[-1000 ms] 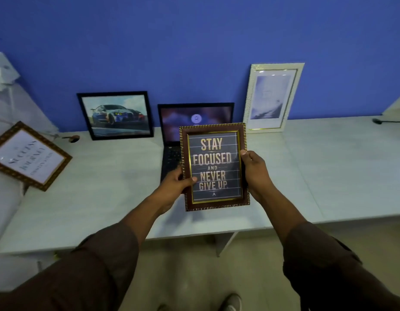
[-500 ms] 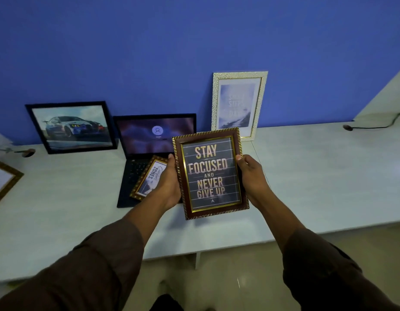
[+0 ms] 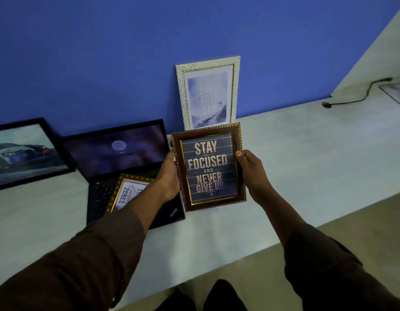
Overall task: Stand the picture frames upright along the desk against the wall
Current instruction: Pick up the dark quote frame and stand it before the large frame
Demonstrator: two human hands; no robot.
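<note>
I hold a brown, gold-edged frame reading "STAY FOCUSED AND NEVER GIVE UP" (image 3: 209,167) above the white desk (image 3: 307,158). My left hand (image 3: 170,176) grips its left edge and my right hand (image 3: 250,169) grips its right edge. Behind it a white frame (image 3: 208,90) stands upright against the blue wall. A black frame with a car picture (image 3: 21,153) leans against the wall at the far left. A small gold frame (image 3: 127,194) lies flat on the laptop keyboard, partly hidden by my left forearm.
An open black laptop (image 3: 118,151) sits left of the held frame, screen lit. A dark cable (image 3: 351,99) runs across the desk at the back right, beside the corner of a flat picture (image 3: 396,93). The desk's front edge runs diagonally toward the right.
The view has shifted right and closer to the desk. The held frame has moved toward the white frame, now overlapping its lower edge. The gold frame on the laptop has come into view.
</note>
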